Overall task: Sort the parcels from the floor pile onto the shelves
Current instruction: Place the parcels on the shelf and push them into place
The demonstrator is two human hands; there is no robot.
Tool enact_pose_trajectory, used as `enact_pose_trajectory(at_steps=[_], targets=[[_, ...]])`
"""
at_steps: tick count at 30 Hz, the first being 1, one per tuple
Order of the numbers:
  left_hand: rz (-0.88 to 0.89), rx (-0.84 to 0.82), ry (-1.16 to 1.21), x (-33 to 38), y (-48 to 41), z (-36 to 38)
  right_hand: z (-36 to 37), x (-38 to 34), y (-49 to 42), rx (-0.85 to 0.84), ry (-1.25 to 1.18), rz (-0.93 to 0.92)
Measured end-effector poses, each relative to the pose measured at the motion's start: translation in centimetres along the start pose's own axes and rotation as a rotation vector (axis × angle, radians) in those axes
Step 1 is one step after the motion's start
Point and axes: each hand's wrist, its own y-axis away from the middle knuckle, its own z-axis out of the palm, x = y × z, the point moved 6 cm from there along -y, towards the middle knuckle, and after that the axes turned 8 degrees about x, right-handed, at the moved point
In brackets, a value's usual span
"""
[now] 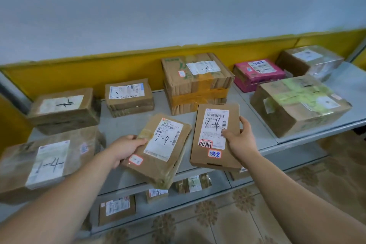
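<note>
The grey top shelf (122,127) holds brown boxes (196,85), among them a big green-taped box (297,105) at the right. Over its near edge are a taped parcel marked 7-4 (158,148), gripped at its left edge by the left hand (126,148), thumb on top, and just right a flat cardboard parcel marked 1-16 (215,136), pinched at its right edge by the right hand (240,140), thumb on the label.

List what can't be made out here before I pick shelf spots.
Head view:
- Floor pile: outside the frame.
- Lower-shelf parcels: partly under the top shelf, labels too small.
- Big left box: cut by left edge, blurred.
- Flat parcel, right hand: thumb covers some label.
- Taped parcel, left hand: fine print too small.
</note>
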Motion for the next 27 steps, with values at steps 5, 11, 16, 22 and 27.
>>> enact_pose_trajectory(at_steps=[5, 11, 16, 22, 27], targets=[[0.379, 0.403, -0.503, 3.2, 2.3, -0.1, 0.7, 1.0, -3.1, 0.041, -0.001, 0.055], [0.378, 0.319, -0.97, 2.5, 5.0, 5.6, 2.5, 2.8, -5.1, 0.007, 0.044, 0.107], [0.276, 0.236, -1.063, 2.5, 5.4, 6.6, 2.4, 2.5, -6.2, -0.062, 0.47, -0.087], [0.321, 0.12, -1.109, 4.0, 5.1, 6.0, 4.9, 2.2, -6.1, -0.447, 1.07, -0.567], [0.337, -0.022, -1.228, 4.0, 4.5, 4.4, 5.0, 1.9, -6.0, -0.43, 1.177, -0.605]])
